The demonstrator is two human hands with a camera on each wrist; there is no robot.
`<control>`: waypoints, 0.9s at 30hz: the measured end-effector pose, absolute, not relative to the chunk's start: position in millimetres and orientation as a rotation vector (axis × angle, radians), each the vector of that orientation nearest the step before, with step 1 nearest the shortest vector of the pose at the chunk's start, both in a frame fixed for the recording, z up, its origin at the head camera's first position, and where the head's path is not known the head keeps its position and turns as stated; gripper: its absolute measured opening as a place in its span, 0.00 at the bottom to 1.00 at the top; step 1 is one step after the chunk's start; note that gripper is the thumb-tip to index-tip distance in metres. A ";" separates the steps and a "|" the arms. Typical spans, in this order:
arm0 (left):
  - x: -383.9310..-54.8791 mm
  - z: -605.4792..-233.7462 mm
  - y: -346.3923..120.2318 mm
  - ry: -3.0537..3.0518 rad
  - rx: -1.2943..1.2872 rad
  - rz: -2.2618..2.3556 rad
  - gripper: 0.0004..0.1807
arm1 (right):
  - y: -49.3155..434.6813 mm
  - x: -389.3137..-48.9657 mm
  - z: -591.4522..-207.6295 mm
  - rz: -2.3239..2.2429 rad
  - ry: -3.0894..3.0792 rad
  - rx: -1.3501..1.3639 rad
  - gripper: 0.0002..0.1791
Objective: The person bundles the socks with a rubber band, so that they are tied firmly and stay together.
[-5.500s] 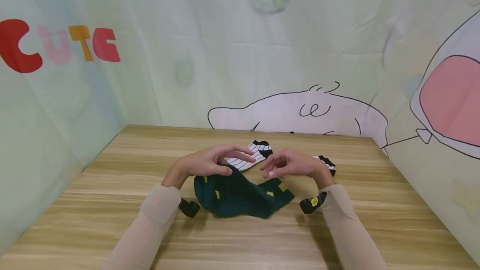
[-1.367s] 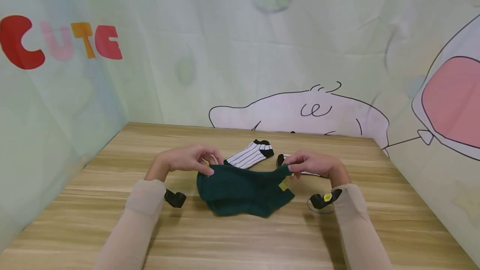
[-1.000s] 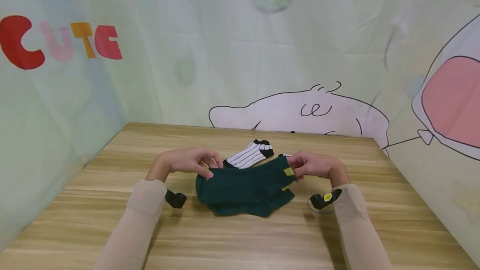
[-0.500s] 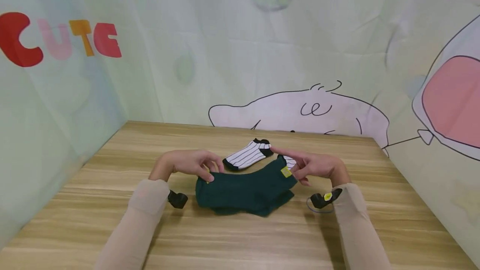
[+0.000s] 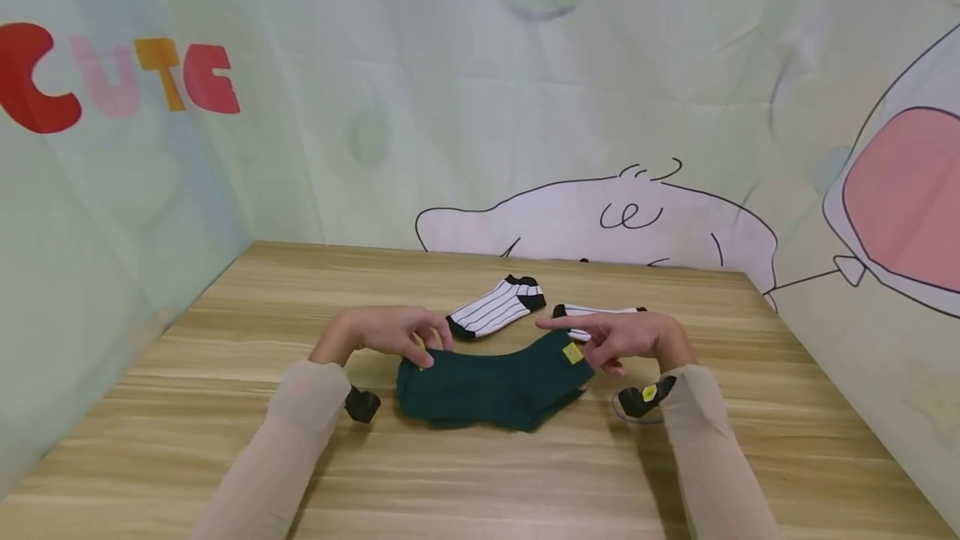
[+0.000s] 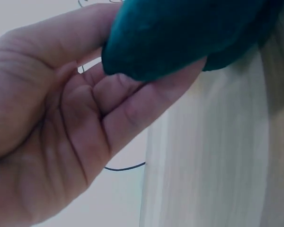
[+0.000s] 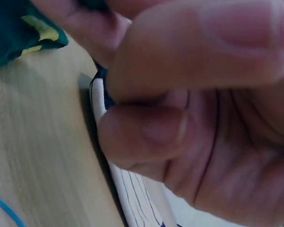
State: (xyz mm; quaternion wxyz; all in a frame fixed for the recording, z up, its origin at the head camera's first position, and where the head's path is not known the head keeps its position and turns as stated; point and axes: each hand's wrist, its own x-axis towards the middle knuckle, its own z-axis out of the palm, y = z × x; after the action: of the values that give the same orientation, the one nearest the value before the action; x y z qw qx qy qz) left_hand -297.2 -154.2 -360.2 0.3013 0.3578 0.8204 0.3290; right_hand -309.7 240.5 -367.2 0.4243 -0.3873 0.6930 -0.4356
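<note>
Two dark green socks (image 5: 480,386) with yellow patches lie one over the other on the table, nearly lined up. My left hand (image 5: 393,333) pinches the upper sock's left end, thumb in front and fingers behind; in the left wrist view the green cloth (image 6: 170,38) sits between thumb and fingers. My right hand (image 5: 622,338) is at the upper sock's right end, by a yellow patch, thumb and curled fingers at its edge. Its index finger points straight left above the cloth. Green cloth (image 7: 19,28) shows beyond the fingers in the right wrist view.
Behind the green socks, a white sock with black stripes (image 5: 498,308) lies slanted on the wood-grain table (image 5: 480,490). A second striped sock (image 5: 600,312) is partly hidden behind my right hand. A printed curtain (image 5: 480,107) stands along the table's back and sides.
Both hands have come to the upper green sock's ends and lowered it over the other one. My right index finger has straightened. Most recently, the right hand has lowered slightly, uncovering more of the second striped sock.
</note>
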 end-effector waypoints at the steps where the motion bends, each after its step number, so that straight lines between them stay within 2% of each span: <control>1: -297.5 -361.1 -153.5 2.181 0.952 0.866 0.13 | 240.4 -309.6 -367.6 -1.080 1.745 -0.944 0.42; 10: -294.6 -366.4 -144.8 2.266 0.962 0.696 0.14 | 237.7 -312.8 -376.8 -1.010 1.752 -0.832 0.40; 15: -295.0 -367.6 -143.7 2.274 0.955 0.679 0.14 | 234.5 -314.2 -377.6 -0.953 1.807 -0.761 0.34; 19: -295.6 -368.5 -144.6 2.280 0.952 0.666 0.14 | 232.0 -314.9 -376.7 -0.887 1.855 -0.764 0.29; 27: -299.7 -370.5 -141.6 2.355 0.957 0.570 0.14 | 232.9 -314.8 -375.0 -0.869 1.858 -0.764 0.28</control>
State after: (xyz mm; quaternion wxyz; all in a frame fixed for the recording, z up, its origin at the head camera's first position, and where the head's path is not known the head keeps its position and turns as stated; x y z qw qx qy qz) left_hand -299.7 -141.6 -370.5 0.2651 0.3541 0.8716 0.2111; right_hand -314.8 232.9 -375.0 0.4583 -0.3102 0.7545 -0.3529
